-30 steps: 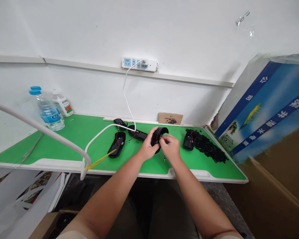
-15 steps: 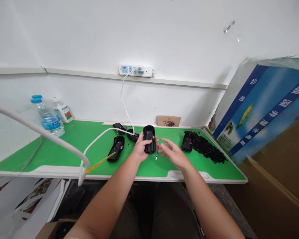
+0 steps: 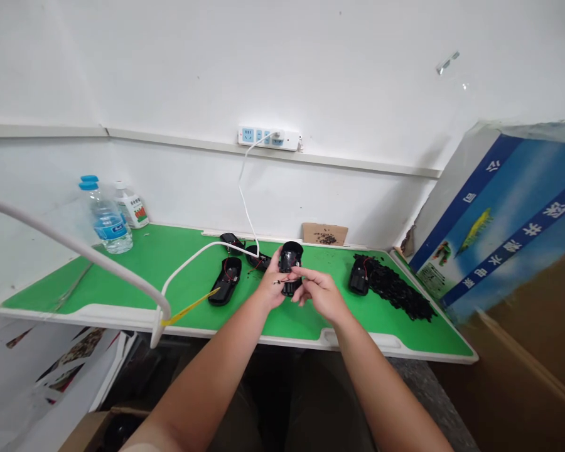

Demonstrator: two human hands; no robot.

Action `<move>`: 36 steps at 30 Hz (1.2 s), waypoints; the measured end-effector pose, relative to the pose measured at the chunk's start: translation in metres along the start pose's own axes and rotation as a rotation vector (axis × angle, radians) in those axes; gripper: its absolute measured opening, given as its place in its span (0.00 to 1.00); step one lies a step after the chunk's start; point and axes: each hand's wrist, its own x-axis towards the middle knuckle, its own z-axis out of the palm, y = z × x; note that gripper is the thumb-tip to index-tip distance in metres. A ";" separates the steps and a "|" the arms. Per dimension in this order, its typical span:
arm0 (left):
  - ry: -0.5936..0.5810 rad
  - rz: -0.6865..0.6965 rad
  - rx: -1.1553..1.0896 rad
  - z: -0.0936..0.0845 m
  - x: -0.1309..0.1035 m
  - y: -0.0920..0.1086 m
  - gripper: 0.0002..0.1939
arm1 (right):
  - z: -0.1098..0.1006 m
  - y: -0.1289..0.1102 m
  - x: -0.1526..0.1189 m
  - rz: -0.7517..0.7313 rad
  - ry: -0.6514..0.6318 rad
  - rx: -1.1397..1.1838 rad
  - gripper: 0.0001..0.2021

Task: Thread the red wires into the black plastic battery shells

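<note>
Nearest me, at the front of the green tabletop (image 3: 282, 323), my left hand (image 3: 273, 287) is curled around an open black plastic housing (image 3: 290, 252), which I hold up off the surface, its hollow side facing me. My right hand (image 3: 324, 295) is partly open, forefinger stretched across the housing's front and the other fingers loosely bent; I cannot tell whether it pinches anything. A thin wire lead (image 3: 279, 282) crosses over my left palm, its end free, so I judge the wiring of this piece unfinished.

Beyond, to my left, lies a wired housing (image 3: 225, 285), red wire looping loose and no cover on; to my right, a second wired housing (image 3: 359, 279) looks much the same, beside a heap of small black parts (image 3: 400, 289). Farther back, a third unit (image 3: 231, 242) and a fourth unit (image 3: 260, 258), partly behind my left hand, also show wires. None I can see is closed up, so closing seems left for all. At the wall, a cardboard piece (image 3: 324, 234) carries dark bits, perhaps screws, too small to be sure.
</note>
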 end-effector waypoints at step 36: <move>0.163 -0.189 0.168 0.002 0.001 0.007 0.20 | -0.202 0.030 -0.047 0.392 0.546 -1.220 0.17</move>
